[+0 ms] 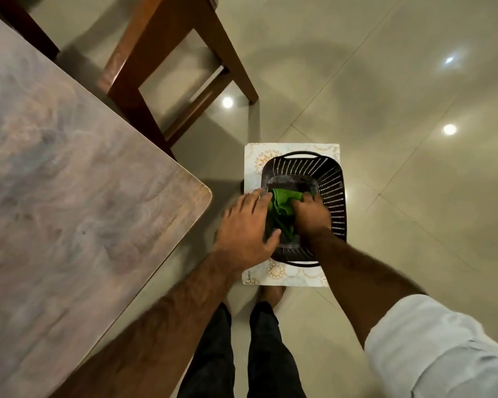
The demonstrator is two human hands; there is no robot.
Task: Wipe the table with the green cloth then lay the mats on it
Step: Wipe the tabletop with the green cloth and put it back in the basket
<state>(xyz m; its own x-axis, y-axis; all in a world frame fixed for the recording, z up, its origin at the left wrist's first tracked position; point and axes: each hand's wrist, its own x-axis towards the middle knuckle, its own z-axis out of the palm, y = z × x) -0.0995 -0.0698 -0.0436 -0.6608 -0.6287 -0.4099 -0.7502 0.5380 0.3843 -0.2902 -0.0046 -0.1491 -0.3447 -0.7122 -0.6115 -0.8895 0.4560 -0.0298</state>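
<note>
**Down in the basket, both hands on the cloth**

Below both outstretched arms, the green cloth lies inside the black basket. Right hand curls closed around its edge. Left hand, fingers loosely spread, rests against the cloth and the basket's rim, mats beneath.

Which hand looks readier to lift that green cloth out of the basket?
The right hand, probably: its fingers are down inside the black basket, closed on the green cloth. The left hand lies over the basket's near rim, only touching the cloth's edge.
</note>
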